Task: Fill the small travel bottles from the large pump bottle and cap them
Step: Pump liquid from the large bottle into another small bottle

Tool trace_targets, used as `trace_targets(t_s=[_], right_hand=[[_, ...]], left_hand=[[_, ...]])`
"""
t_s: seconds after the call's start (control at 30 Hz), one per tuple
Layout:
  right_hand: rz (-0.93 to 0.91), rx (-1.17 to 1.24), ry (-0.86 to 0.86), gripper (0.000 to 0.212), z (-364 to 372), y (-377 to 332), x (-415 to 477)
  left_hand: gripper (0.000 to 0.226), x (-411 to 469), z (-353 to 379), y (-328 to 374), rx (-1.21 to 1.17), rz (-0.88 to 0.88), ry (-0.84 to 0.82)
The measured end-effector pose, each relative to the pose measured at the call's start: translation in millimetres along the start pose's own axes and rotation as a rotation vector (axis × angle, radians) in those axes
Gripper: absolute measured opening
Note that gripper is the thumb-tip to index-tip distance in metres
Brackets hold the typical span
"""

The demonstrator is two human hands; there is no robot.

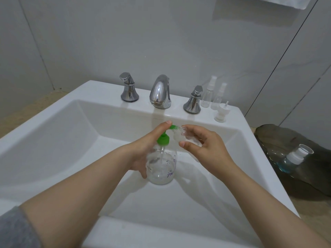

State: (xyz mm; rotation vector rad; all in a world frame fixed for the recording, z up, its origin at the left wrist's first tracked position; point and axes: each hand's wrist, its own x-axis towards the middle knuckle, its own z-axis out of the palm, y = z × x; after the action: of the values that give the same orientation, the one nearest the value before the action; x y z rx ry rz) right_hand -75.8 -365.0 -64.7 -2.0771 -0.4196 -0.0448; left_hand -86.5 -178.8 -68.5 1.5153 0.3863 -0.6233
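Observation:
A large clear pump bottle (pixel 162 167) with a green pump head (pixel 163 138) is held over the white sink (pixel 53 133). My left hand (pixel 143 149) grips its neck and shoulder, with a finger lying on top of the green pump. My right hand (pixel 202 144) holds a small clear travel bottle (pixel 180 136), tilted, its open mouth right at the green spout's tip. Two capped clear spray bottles (pixel 208 92) (pixel 219 97) stand on the sink ledge at the back right. A loose white spray cap (pixel 221 112) stands in front of them.
A chrome faucet (pixel 160 92) with two chrome handles (pixel 129 90) (pixel 193 101) lines the sink's back ledge. On the floor to the right, a big clear water jug (pixel 290 158) with a white cap lies on a dark mat. Grey tiled walls close off the back.

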Motion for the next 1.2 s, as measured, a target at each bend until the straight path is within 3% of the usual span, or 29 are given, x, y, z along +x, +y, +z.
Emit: trace_targets(t_s=[0.37,0.57,0.77,0.8,0.93,1.07,1.2], right_hand=[[0.002,0.009,-0.028,0.036,-0.6,0.4,0.7],[0.013,0.007,-0.046,0.035,0.6,3.1,0.8],[0.015,-0.003,-0.04,0.039,0.3,4.4,1.4],[0.013,-0.002,-0.039,0.039,0.2,3.9,1.3],[0.006,0.006,-0.006,0.041,-0.1,1.6,-0.1],[0.001,-0.001,0.01,0.043,0.3,0.8,-0.1],[0.008,0.001,0.003,0.044,0.1,0.9,-0.2]], left_hand=[[0.103,-3.1,2.5,1.5,0.022,0.08,0.014],[0.05,2.8,2.3,-0.2,-0.011,0.061,0.038],[0.044,3.2,2.8,-0.7,-0.001,0.051,0.05],[0.047,2.8,2.5,-0.7,0.006,0.044,0.047],[0.094,1.1,0.8,-0.6,0.046,0.008,0.018],[0.116,0.1,0.0,0.3,0.016,0.009,0.005],[0.111,0.2,1.1,1.3,0.008,0.037,0.026]])
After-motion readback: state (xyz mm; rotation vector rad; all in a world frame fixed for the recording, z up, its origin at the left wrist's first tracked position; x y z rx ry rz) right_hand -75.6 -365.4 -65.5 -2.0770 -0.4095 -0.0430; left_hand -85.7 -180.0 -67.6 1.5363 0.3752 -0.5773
